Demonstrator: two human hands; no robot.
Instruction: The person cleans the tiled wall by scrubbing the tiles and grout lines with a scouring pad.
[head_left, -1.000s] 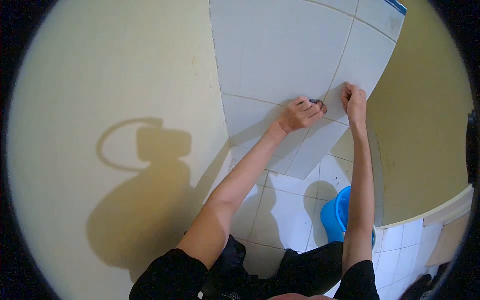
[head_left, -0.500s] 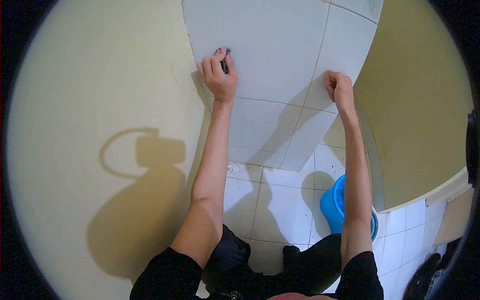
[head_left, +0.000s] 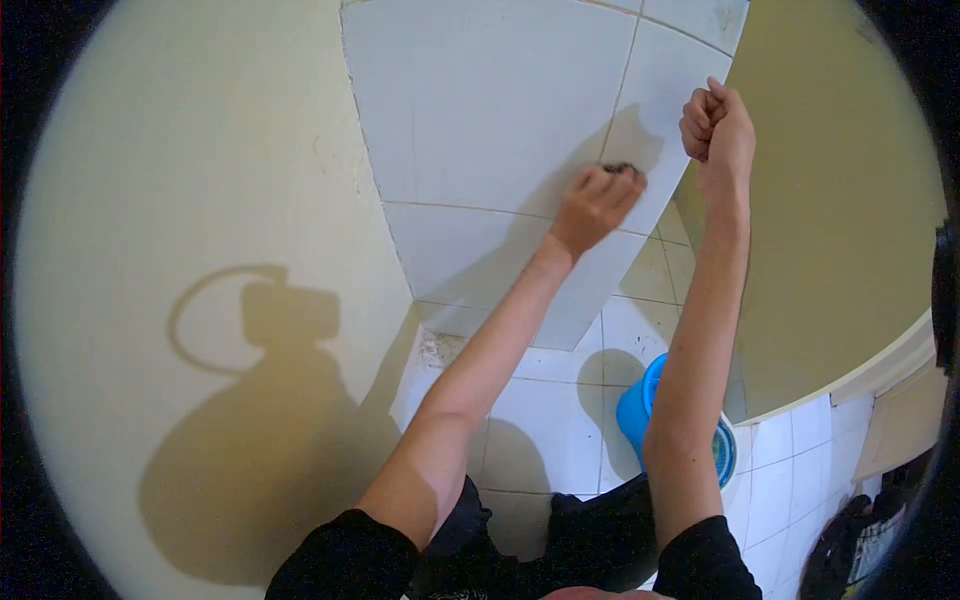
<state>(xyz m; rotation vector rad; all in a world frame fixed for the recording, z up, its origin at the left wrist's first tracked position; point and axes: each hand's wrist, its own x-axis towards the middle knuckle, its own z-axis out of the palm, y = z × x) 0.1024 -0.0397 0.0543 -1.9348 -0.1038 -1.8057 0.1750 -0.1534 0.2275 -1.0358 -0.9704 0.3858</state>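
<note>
My left hand point(head_left: 598, 208) is closed on a dark scouring pad point(head_left: 622, 169), only a strip of which shows past the fingers; the hand is slightly blurred. It is against the white tiled wall point(head_left: 480, 110), near the grout line by the right-hand column of tiles. Higher up, my right hand point(head_left: 722, 130) is curled into a loose fist beside the right edge of that wall. Nothing shows between its fingers.
A cream wall point(head_left: 200, 160) rises on the left with my shadow on it. Below, a blue bucket point(head_left: 633, 415) stands on the white tiled floor point(head_left: 550, 430), partly behind my right forearm. Another yellowish wall point(head_left: 840, 220) curves along the right. Dark items point(head_left: 840, 550) lie at lower right.
My left hand has moved right and down across the tiles with the scouring pad. My right hand has risen and shifted right, to the wall's edge. The view has shifted slightly.
</note>
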